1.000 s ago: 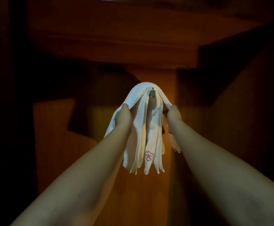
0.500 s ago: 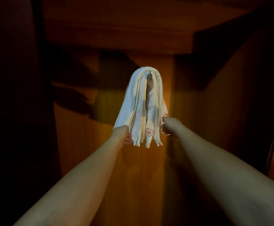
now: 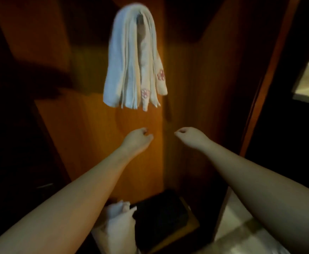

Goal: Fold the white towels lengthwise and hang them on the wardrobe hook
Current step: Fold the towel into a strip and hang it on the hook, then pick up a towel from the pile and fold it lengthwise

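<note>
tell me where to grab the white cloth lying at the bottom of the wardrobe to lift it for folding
Judging by its pose, pinch the upper edge of the white cloth, where a raised, bunched fold stands up beside the dark box. Come straight down from above with the left hand, which hangs nearest over it. Blur hides any cleaner corner.

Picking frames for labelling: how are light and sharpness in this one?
Head view: dim, warm light falls mainly on the hanging white towels and the wood panel; sides sink into black. Towels, left hand and right hand are motion-blurred; wide-angle bending at edges.
</note>
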